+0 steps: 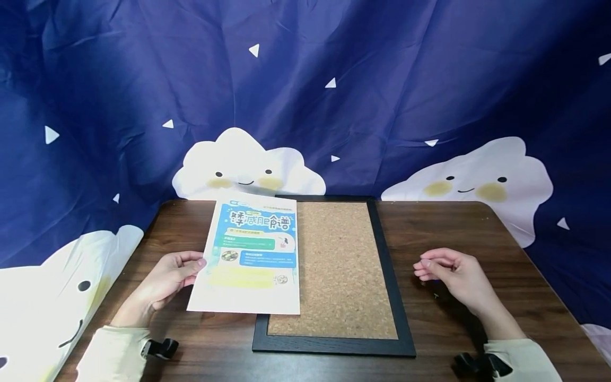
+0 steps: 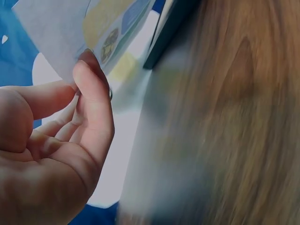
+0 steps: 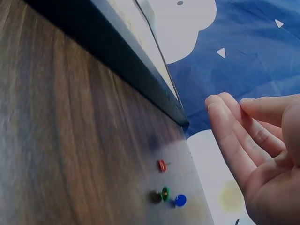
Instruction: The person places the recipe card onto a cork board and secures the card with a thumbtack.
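My left hand (image 1: 174,278) pinches the left edge of a printed paper sheet (image 1: 248,260) between thumb and fingers. In the left wrist view, the thumb and index finger meet at the border of the sheet (image 2: 51,35). The sheet covers the left part of a black-framed cork board (image 1: 346,270) on the table. To the right of the board, my right hand (image 1: 453,276) is held above the table, fingers loosely bent and thumb near the fingertips; I see nothing between them. Beside it in the right wrist view are a red push pin (image 3: 162,165), a green push pin (image 3: 166,193) and a blue push pin (image 3: 180,200).
The board's black frame (image 1: 334,345) reaches toward the table's near side. Dark wood tabletop (image 1: 200,339) shows on both sides of it. A blue curtain with clouds (image 1: 363,95) hangs right behind the table's far edge.
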A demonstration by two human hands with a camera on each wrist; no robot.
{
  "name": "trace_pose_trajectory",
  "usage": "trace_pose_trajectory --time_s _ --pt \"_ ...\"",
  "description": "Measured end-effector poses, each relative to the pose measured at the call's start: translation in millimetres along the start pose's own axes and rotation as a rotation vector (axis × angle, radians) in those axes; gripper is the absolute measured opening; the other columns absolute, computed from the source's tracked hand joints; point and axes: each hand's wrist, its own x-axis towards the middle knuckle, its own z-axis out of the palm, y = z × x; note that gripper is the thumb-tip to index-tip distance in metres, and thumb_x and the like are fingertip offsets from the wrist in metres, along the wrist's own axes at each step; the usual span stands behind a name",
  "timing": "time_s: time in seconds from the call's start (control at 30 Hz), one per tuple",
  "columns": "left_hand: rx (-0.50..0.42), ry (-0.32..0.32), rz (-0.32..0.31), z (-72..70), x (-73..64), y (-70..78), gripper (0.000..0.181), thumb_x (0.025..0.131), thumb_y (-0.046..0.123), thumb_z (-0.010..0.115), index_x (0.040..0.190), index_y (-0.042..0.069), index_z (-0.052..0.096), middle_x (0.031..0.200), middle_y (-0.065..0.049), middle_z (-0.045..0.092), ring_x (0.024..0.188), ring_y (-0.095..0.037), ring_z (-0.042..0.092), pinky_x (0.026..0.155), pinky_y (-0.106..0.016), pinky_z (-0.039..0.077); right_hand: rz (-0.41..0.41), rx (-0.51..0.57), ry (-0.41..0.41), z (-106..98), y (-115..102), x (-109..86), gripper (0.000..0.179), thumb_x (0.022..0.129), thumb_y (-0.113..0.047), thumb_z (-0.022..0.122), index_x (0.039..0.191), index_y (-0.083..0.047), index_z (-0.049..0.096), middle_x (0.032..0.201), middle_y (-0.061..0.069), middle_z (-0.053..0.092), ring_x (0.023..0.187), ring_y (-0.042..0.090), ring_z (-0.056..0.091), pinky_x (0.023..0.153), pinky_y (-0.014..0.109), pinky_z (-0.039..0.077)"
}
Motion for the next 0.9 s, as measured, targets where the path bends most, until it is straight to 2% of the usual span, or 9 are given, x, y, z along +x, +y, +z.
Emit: trace_pose_trajectory --time_s 0.4,0.63,0.9 --pt "-0.065 -0.081 0.018 42.8 16.1 3.0 0.042 0.110 0.001 0.056 0.139 -0.027 0.045 0.102 -0.001 0.079 0.089 -0.008 0.077 0.080 -0.025 0.065 -0.011 0.007 -0.010 13.9 -3.8 10.5 0.013 0.106 0.005 0.062 0.112 0.015 0.067 0.095 0.005 0.084 0.080 0.017 0.083 0.071 0.034 0.066" --pt "-0.080 -0.125 0.018 65.3 27.5 4.2 0.040 0.109 -0.001 0.055 0.138 -0.028 0.045 0.101 -0.001 0.078 0.088 -0.007 0.076 0.080 -0.024 0.065 0.014 -0.068 -0.026 21.9 -10.8 18.5 0.018 0.108 -0.002 0.064 0.117 0.013 0.068 0.097 0.010 0.084 0.081 0.019 0.083 0.069 0.037 0.067" --pt "-0.091 -0.163 0.026 86.7 38.7 3.3 0.037 0.109 -0.003 0.055 0.135 -0.027 0.048 0.100 -0.003 0.078 0.087 -0.009 0.077 0.080 -0.026 0.065 -0.006 -0.009 -0.055 31.0 -9.7 28.6 0.020 0.107 0.001 0.063 0.117 0.018 0.065 0.097 0.014 0.084 0.081 0.021 0.083 0.073 0.038 0.067"
